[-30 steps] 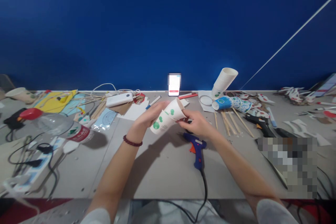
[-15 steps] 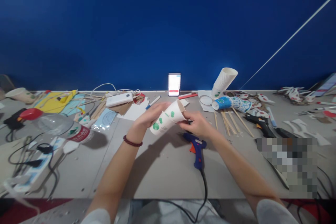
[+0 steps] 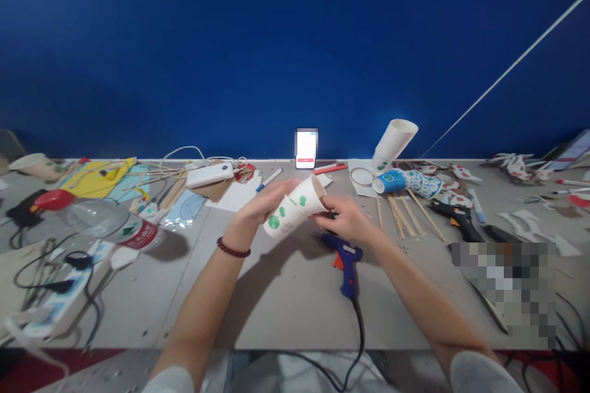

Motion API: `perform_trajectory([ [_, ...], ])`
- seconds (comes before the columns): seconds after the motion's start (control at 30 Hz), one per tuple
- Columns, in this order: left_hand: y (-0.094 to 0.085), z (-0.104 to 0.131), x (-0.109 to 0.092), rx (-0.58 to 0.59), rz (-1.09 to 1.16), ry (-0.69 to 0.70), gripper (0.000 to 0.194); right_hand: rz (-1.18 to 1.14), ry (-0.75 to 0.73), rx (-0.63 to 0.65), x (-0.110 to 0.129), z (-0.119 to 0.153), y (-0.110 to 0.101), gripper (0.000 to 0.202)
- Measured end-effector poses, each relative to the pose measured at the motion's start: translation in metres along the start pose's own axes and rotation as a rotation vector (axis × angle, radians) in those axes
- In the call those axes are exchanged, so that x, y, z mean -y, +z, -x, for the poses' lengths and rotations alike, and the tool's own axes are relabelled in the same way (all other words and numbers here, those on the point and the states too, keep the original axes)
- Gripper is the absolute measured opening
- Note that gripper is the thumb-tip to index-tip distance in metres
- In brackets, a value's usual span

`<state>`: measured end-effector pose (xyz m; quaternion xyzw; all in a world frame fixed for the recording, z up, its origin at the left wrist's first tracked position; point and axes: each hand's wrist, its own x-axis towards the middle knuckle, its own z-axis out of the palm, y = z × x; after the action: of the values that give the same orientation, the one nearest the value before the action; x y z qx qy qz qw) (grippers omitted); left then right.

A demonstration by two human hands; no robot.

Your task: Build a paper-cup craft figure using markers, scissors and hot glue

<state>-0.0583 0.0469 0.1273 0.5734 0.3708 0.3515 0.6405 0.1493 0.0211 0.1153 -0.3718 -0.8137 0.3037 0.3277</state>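
Two white paper cups point(image 3: 294, 209) with green leaf prints are held tilted above the table, one seemingly set in the other, the open mouth toward the upper right. Around their far left side curls my left hand point(image 3: 263, 204), its fingers partly hidden behind them. My right hand point(image 3: 345, 216) pinches the cups near the rim on the right, with some fingertips out of sight. Just below it, a blue hot glue gun point(image 3: 345, 258) with an orange trigger lies on the table, its black cable running off the front edge.
Behind stand a phone point(image 3: 305, 148) and a leaning stack of paper cups point(image 3: 393, 142). Blue patterned cups point(image 3: 405, 183) and wooden sticks point(image 3: 402, 215) lie to the right, near a black glue gun point(image 3: 458, 218). A red-capped bottle point(image 3: 104, 221) and a power strip point(image 3: 76, 291) are at left.
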Motion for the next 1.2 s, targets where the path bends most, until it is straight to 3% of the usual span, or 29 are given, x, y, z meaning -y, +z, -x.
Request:
perform_trajectory([
  [0.5,-0.0035,-0.0047,0.0080,0.063,0.167,-0.013,0.037,0.034,-0.069,-0.021,-0.0001,0.0010,-0.0022,0.011],
  [0.7,-0.0030,-0.0052,0.0099,0.035,0.236,-0.054,0.034,0.049,-0.114,-0.030,-0.0037,0.0002,-0.0030,0.011],
  [1.07,0.0057,-0.0044,0.0046,0.128,0.349,-0.031,0.031,0.107,-0.155,-0.051,-0.0061,0.0028,-0.0039,0.012],
  [1.2,0.0039,-0.0054,0.0069,0.110,0.333,-0.089,0.035,0.149,-0.162,-0.064,-0.0039,0.0045,-0.0033,0.012],
])
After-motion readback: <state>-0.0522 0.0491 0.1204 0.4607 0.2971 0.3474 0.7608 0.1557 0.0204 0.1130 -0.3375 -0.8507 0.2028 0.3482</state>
